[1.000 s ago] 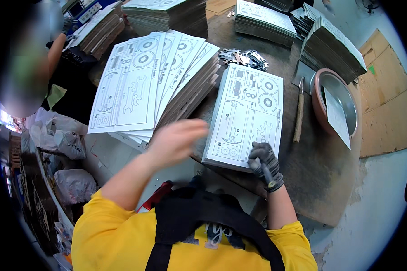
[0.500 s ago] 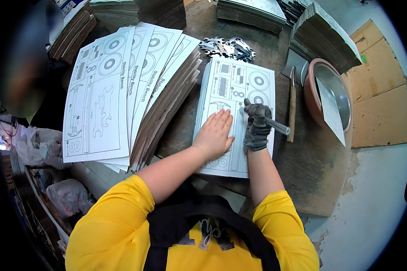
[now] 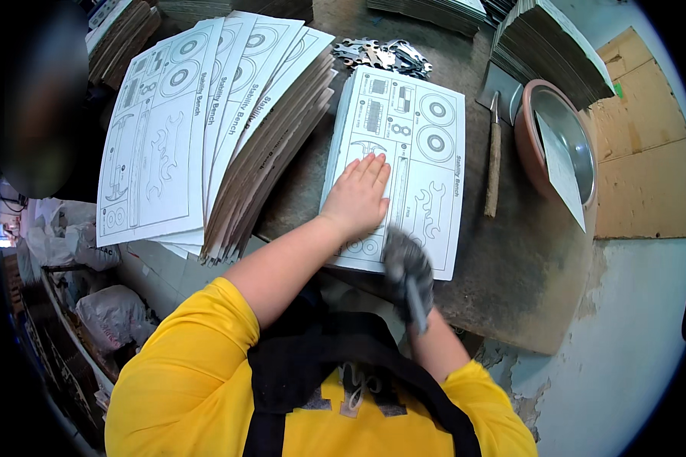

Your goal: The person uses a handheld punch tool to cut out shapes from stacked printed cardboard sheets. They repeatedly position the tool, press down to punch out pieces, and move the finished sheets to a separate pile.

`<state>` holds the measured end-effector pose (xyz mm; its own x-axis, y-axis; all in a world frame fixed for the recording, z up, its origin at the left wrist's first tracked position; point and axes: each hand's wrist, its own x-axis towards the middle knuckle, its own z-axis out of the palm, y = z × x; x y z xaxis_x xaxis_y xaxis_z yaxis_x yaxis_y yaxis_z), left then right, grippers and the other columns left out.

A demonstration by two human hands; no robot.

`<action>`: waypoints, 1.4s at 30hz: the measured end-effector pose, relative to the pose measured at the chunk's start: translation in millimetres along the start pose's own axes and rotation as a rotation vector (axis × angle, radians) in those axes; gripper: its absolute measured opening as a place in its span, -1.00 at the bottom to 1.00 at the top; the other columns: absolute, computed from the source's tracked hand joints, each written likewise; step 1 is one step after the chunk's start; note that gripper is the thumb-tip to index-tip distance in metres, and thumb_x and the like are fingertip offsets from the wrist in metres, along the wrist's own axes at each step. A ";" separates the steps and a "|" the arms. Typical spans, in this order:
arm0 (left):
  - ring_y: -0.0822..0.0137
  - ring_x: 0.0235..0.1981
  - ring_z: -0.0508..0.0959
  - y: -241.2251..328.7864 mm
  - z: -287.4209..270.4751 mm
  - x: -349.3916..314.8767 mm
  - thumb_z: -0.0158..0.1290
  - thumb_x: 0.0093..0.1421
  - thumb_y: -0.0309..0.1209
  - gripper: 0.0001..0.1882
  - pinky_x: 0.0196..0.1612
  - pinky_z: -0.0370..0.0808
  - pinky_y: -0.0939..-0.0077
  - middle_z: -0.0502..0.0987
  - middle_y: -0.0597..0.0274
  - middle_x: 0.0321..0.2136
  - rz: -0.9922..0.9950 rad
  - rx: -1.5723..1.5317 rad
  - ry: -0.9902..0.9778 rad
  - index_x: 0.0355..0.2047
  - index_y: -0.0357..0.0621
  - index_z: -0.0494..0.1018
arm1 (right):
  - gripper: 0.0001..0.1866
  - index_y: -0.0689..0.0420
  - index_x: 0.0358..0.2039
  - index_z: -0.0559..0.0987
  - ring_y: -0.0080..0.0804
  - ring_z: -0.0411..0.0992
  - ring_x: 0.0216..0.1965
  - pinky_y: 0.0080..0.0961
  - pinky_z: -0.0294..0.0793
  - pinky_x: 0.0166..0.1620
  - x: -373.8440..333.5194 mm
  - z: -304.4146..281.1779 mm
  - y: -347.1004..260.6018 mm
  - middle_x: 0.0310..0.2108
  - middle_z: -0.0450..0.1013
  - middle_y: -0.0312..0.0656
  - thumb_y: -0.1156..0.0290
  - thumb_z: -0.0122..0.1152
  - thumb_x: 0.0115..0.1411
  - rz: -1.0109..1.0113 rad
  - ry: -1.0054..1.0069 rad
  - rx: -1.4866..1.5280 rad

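Observation:
My bare left hand (image 3: 358, 196) lies flat, fingers stretched out, on a white printed sheet (image 3: 443, 164) with line drawings of tools and rings. This sheet tops a stack on the table in front of me. At the stack's near edge is my right hand (image 3: 408, 263), in a dark grey glove and slightly blurred. Its fingers are closed round a grey rod-shaped tool (image 3: 417, 306), whose end sticks out toward me. The tool's tip is hidden, so its exact kind does not show.
To the left, a tall stack of similar cards (image 3: 156, 145) is fanned out. Small metal spanners (image 3: 381, 56) lie heaped behind the sheet. A wooden-handled tool with a flat blade (image 3: 494, 156) and a pinkish-brown bowl (image 3: 527, 152) holding a card stand at right. A person (image 3: 46, 114) is at far left.
My right hand has come down the sheet toward me to its near edge, carrying the rod-shaped tool. My left hand stays on the sheet. The whole view has shifted slightly.

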<state>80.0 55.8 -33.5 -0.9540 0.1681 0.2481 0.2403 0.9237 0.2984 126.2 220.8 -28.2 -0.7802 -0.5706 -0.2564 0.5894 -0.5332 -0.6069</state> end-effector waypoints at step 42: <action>0.08 -0.12 0.44 -46.1 -206.7 -145.0 -0.11 -0.18 -0.75 -0.61 -0.08 0.40 0.31 0.45 0.04 -0.20 -0.096 -0.017 0.407 -0.28 -0.23 0.46 | -0.64 0.04 -0.68 0.22 -0.50 0.23 -0.55 -0.05 0.16 0.10 -6.9 9.0 -54.9 -0.71 0.18 -0.35 0.17 0.07 0.11 -0.820 0.092 -0.300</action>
<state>244.3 -82.3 107.3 -0.8242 -0.0715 0.5617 0.1600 0.9222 0.3521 101.1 248.5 13.6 -0.9553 -0.0202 0.2949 -0.2338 -0.5588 -0.7957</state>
